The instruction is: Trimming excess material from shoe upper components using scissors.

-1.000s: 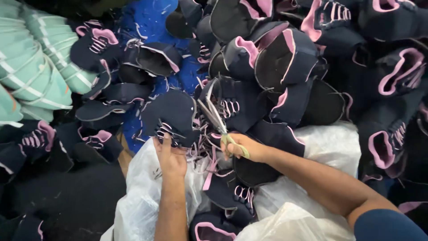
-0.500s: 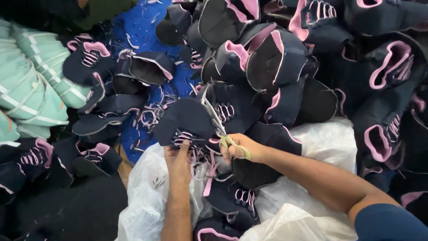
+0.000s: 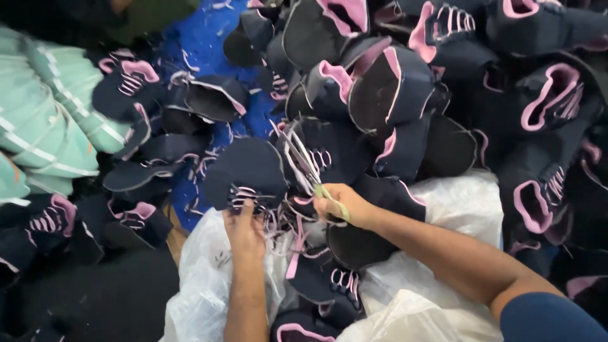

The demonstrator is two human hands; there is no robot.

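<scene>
Your two bare forearms, left hand [image 3: 246, 229], right hand [image 3: 345, 204], your navy short sleeve [image 3: 548, 320] at five o'clock

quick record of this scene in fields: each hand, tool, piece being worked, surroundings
left hand: grips the laced edge of a navy shoe upper
right hand: holds scissors, blades pointing up and away
piece: navy with pink trim and pale laces
under hands: white plastic bag holding more uppers
around: heap of navy and pink uppers, blue sheet, mint green stack at far left
</scene>
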